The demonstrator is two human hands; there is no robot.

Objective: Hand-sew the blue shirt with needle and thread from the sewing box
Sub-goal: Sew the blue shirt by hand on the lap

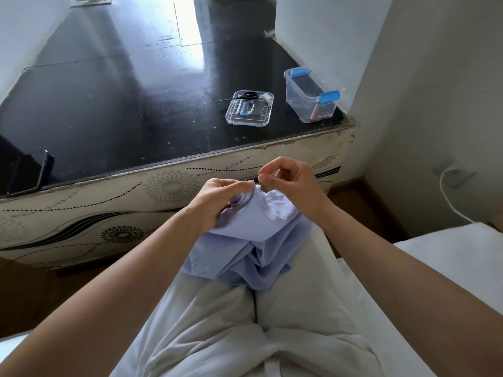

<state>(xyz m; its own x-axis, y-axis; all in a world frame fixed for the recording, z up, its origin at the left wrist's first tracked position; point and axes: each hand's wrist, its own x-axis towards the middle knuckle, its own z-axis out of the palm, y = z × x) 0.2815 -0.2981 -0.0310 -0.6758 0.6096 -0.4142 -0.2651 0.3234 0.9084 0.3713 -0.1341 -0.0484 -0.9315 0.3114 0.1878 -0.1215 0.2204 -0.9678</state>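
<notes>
The blue shirt [253, 240] lies bunched on my lap, over my white trousers. My left hand [217, 200] grips a raised fold of the shirt at its top edge. My right hand [291, 183] hovers just above that fold with thumb and forefinger pinched together, as on a needle too thin to make out. The clear sewing box [310, 96] with blue latches stands open on the black table. Its lid [249, 110] lies beside it, upside down, with black scissors [245, 96] and a white thread spool [268, 97] on it.
The black table top [122, 91] has a patterned white front edge close to my knees. A dark phone [27, 171] lies at its near left corner. A white cable [449, 197] hangs by the wall at right. White bedding [449, 257] flanks my right arm.
</notes>
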